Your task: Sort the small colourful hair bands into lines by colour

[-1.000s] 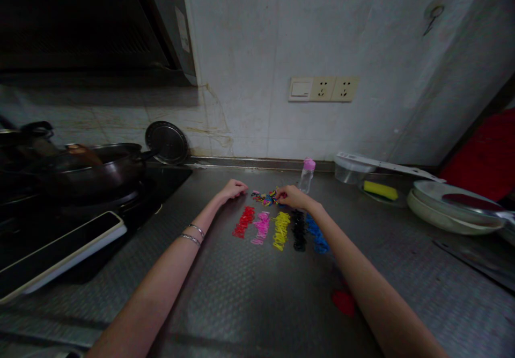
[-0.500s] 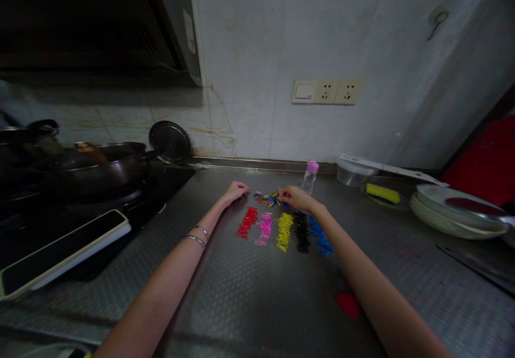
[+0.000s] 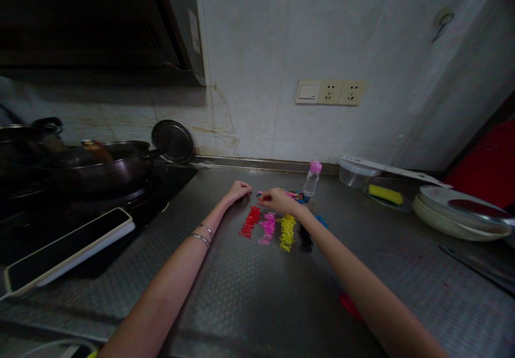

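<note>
Small coloured rubber bands lie on the metal counter in rows: red (image 3: 250, 222), pink (image 3: 267, 228), yellow (image 3: 287, 233), black (image 3: 306, 239) and blue (image 3: 321, 220). Behind the rows is a mixed pile of bands (image 3: 300, 196), partly covered by my right hand. My left hand (image 3: 240, 190) rests on the counter beyond the red row, its fingers curled together. Between the red and pink rows' far ends, my right hand (image 3: 277, 201) has its fingertips pinched. What either hand holds, if anything, is too small to see. My right forearm hides part of the black and blue rows.
A clear bottle with a pink cap (image 3: 313, 178) stands behind the pile. At left are a pan (image 3: 108, 167) on the stove and a phone-like white device (image 3: 70, 250). To the right are a plastic tub (image 3: 356, 173), a yellow sponge (image 3: 385, 194) and stacked bowls (image 3: 458, 216).
My right hand has moved left from the mixed pile to near the far end of the red row. The left hand stays in place, and the view has shifted slightly.
</note>
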`<control>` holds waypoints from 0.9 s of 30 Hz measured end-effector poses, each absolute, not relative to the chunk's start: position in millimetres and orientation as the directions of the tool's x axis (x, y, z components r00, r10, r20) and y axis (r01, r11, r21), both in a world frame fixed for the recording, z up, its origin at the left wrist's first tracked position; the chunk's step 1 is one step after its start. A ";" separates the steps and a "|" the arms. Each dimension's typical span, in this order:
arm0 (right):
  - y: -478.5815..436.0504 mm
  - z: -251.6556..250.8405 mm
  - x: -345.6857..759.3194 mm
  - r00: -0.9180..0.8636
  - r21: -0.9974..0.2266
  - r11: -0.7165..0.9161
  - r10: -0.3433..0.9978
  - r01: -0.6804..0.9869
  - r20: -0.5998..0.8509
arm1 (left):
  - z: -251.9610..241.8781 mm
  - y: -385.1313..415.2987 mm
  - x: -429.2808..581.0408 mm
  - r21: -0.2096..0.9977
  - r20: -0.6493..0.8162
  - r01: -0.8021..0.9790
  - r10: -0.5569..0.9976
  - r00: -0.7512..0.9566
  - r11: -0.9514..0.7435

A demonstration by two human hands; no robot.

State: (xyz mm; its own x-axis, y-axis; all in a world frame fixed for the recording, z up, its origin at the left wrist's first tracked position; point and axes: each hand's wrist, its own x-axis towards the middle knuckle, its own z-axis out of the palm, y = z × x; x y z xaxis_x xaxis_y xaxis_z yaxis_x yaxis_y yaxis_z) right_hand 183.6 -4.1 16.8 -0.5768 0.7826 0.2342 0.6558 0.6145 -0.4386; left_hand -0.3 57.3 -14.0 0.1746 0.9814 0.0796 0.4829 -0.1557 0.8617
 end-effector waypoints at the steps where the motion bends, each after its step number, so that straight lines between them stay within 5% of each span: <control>1: -4.5 16.1 181.6 -0.592 -0.432 0.622 0.775 0.653 0.222 | -14.1 57.4 -0.3 0.864 0.085 0.477 0.980 0.178 -0.161; 22: -55.8 -0.1 305.2 -0.219 -0.447 0.360 0.916 0.819 0.336 | -14.7 60.8 0.1 0.850 0.103 0.494 0.977 0.187 -0.184; 27: -57.3 -5.7 307.5 -0.193 -0.424 0.319 0.929 0.848 0.315 | -7.4 59.7 4.7 0.702 0.187 0.633 0.942 0.279 -0.326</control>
